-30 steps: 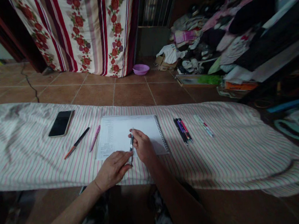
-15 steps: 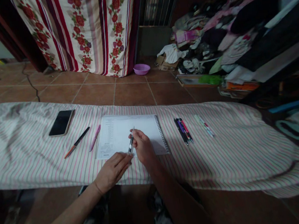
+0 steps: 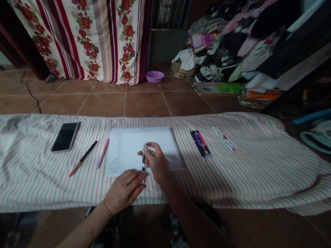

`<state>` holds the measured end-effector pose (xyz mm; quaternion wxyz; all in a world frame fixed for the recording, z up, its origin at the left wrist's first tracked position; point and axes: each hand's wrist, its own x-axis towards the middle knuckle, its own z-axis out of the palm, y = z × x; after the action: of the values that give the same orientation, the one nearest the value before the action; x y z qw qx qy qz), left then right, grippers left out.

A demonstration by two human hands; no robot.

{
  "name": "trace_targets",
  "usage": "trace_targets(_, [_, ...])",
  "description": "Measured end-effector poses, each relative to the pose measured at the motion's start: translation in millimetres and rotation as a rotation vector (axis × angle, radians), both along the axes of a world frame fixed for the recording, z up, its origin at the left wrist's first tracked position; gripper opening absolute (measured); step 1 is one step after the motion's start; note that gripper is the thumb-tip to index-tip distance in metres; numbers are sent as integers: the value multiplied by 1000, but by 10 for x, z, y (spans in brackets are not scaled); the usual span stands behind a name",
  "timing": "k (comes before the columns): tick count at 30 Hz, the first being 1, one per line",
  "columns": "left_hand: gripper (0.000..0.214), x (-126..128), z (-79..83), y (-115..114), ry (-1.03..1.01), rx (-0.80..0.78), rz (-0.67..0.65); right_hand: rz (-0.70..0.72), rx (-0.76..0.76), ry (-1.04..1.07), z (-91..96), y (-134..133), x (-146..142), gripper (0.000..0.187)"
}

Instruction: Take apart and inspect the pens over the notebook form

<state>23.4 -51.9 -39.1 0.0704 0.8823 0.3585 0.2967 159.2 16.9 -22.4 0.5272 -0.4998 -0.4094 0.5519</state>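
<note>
A black and clear pen (image 3: 143,162) is held above the lower part of an open spiral notebook (image 3: 126,144). My right hand (image 3: 157,162) is closed on the pen's upper half, thumb against its barrel and a finger curled near its top. My left hand (image 3: 126,188) rests at the notebook's bottom edge, its fingers pressed together around the pen's lower end. The notebook page is mostly white, with printed text down its left side. Left of it lie a pink pen (image 3: 103,153) and an orange and black pen (image 3: 82,159).
A phone (image 3: 65,137) lies at the left on the striped cloth (image 3: 257,169). To the right are a group of pens (image 3: 200,144) and a pale pen or pens (image 3: 223,138). Beyond on the floor stand a purple basin (image 3: 154,76) and a heap of clothes (image 3: 233,40).
My right hand's fingers have shifted on the pen, which now stands more upright. My left hand stays nearly in place. The view has turned slightly to the right.
</note>
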Motion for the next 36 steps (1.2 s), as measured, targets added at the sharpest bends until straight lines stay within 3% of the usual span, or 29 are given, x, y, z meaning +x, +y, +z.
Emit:
trace_targets(6, [40,7,-4,7,-54,-26,15,105,210,-266,-54,-1,75,17])
trace_targets(12, [45,-12,24,10,-119,28,5,248,537,-550,-97,32,150,41])
trace_targets(15, [51,-18,25,-11,-129,2,28,272,612,-625,-87,36,145,50])
trace_targets(18, [53,-12,8,-34,-156,-28,108,172,561,-635,-48,54,149,41])
trace_targets(22, [37,12,-37,-21,-128,46,220,-15,371,-502,48,100,220,30])
trace_targets(26, [28,35,-79,10,-46,90,304,63,168,-424,90,80,286,41])
trace_targets(32, [23,33,-93,-3,-4,127,291,34,246,-793,-47,-27,276,35])
trace_targets(36, [23,34,-96,-8,20,110,296,-9,223,-861,-114,-30,291,34])
